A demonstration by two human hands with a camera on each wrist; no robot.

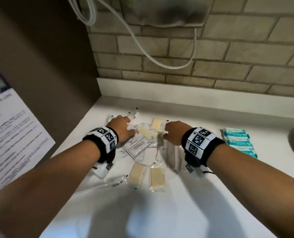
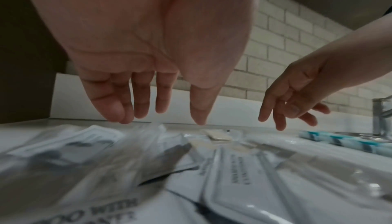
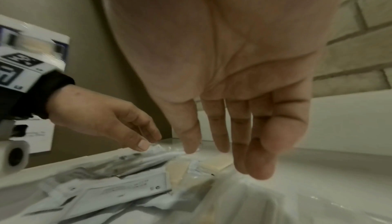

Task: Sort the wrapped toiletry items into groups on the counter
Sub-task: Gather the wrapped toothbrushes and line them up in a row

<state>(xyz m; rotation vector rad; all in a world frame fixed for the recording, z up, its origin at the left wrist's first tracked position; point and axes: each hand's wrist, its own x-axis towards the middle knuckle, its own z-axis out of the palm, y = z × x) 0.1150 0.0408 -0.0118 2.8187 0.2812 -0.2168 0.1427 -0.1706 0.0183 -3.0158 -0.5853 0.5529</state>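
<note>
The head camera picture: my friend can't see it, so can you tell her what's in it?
Two bare hands, the left hand and the right hand, reach with loose fingers over a jumble of clear-wrapped toiletry packets on a white counter. A tidy row of teal packets lies to the right, and a tiled wall stands behind.
</note>
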